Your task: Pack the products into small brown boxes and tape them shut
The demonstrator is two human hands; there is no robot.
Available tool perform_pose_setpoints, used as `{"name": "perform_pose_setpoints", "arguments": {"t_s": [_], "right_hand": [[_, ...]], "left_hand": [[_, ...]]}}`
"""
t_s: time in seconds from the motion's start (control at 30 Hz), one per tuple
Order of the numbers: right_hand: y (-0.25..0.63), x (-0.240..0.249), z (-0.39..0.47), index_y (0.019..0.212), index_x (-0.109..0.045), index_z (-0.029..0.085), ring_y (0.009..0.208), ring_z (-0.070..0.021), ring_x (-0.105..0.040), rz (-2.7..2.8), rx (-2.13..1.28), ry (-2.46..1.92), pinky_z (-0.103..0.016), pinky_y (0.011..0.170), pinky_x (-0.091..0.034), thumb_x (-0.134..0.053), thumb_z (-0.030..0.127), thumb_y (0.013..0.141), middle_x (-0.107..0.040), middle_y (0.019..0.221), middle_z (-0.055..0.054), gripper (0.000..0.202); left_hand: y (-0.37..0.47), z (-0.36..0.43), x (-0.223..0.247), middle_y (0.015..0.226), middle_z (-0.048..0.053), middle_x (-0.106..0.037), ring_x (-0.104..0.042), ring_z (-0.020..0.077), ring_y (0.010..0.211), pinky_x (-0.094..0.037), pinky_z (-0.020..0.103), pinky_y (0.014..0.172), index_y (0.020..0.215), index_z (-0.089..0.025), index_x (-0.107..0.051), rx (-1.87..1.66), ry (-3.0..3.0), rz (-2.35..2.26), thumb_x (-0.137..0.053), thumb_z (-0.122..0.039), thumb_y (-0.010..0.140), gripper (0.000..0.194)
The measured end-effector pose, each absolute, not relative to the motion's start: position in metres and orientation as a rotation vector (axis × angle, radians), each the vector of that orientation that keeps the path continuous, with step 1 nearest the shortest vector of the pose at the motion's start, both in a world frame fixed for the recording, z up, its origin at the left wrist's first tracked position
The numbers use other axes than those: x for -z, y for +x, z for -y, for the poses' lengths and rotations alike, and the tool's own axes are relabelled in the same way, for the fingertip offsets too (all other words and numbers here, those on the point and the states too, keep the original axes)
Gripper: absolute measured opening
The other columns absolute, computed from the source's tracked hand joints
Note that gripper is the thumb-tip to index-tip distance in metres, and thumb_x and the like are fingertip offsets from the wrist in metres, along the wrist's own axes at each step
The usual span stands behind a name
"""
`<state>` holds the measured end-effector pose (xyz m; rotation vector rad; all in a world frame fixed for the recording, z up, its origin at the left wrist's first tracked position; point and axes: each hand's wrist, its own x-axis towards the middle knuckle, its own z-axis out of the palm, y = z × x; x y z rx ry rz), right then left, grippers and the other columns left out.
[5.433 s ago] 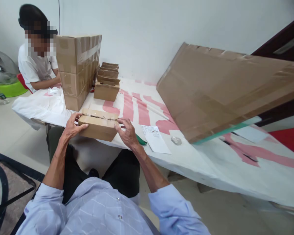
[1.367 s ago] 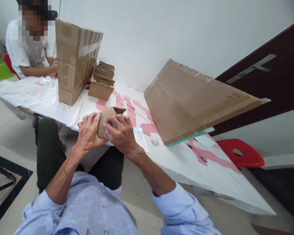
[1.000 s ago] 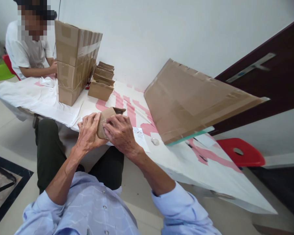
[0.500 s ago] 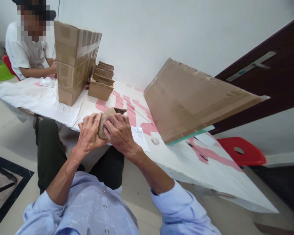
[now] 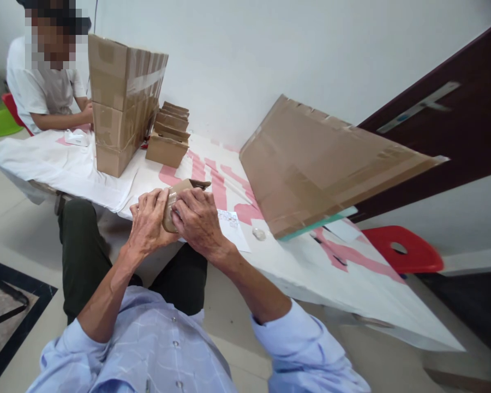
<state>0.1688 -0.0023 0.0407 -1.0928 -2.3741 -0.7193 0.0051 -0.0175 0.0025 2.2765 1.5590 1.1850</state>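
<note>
A small brown cardboard box is held tilted above the table's near edge, with a flap standing open at its far end. My left hand is wrapped round its left side. On the right side, my right hand grips the box with curled fingers pressing on the face toward me. Shiny clear tape seems to lie on that face. The fingers hide much of the box. Just right of my right hand, a printed paper sheet lies on the table.
Stacked cartons and a row of small open boxes stand at left. A large cardboard panel leans at right on the cloth-covered table. A person sits at the far left; a red stool stands at right.
The view has shifted very slightly. Both hands keep the same hold on the box, with no clear movement.
</note>
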Motion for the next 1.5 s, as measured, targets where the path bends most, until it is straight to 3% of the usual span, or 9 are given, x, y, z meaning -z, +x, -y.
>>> {"name": "perform_pose_setpoints", "arguments": {"t_s": [0.5,0.63,0.9,1.23,1.5], "right_hand": [[0.172,-0.042,0.004,0.091,-0.069,0.02,0.105,-0.0288,-0.052,2.389,0.685,-1.116,-0.042,0.093,-0.038,-0.061,0.017,0.1,-0.07,0.109,-0.012,0.012],[0.174,-0.04,0.002,0.098,-0.072,0.019,0.106,-0.0291,-0.053,2.36,0.687,-1.082,-0.042,0.093,-0.039,-0.063,0.018,0.1,-0.071,0.11,-0.012,0.009],[0.176,-0.037,0.003,0.09,-0.074,0.02,0.106,-0.028,-0.052,2.389,0.696,-1.026,-0.044,0.094,-0.038,-0.058,0.018,0.103,-0.072,0.107,-0.011,0.021],[0.171,-0.036,0.005,0.091,-0.072,0.019,0.103,-0.0288,-0.053,2.344,0.719,-1.056,-0.043,0.091,-0.038,-0.057,0.017,0.103,-0.072,0.104,-0.013,0.019],[0.174,-0.046,0.003,0.091,-0.074,0.02,0.103,-0.0272,-0.053,2.399,0.669,-1.099,-0.041,0.091,-0.04,-0.058,0.016,0.103,-0.07,0.108,-0.012,0.02]], "left_hand": [[0.009,0.02,-0.009,0.155,0.024,-0.054,-0.05,0.0423,0.14,-0.041,0.058,0.11,0.159,-0.013,-0.045,-1.152,2.271,-1.556,-0.073,-0.042,0.076,0.093],[0.007,0.019,-0.007,0.155,0.024,-0.053,-0.049,0.0431,0.14,-0.041,0.058,0.109,0.16,-0.014,-0.044,-1.163,2.265,-1.587,-0.076,-0.043,0.073,0.097],[0.005,0.017,-0.001,0.157,0.023,-0.052,-0.047,0.0436,0.141,-0.042,0.056,0.108,0.161,-0.016,-0.044,-1.17,2.282,-1.591,-0.078,-0.044,0.072,0.099],[0.006,0.02,-0.004,0.155,0.024,-0.052,-0.049,0.0425,0.14,-0.041,0.057,0.11,0.161,-0.013,-0.043,-1.141,2.29,-1.576,-0.076,-0.045,0.074,0.098],[0.006,0.018,-0.003,0.157,0.022,-0.052,-0.048,0.043,0.14,-0.04,0.056,0.109,0.163,-0.019,-0.041,-1.145,2.28,-1.593,-0.077,-0.043,0.073,0.099]]}}
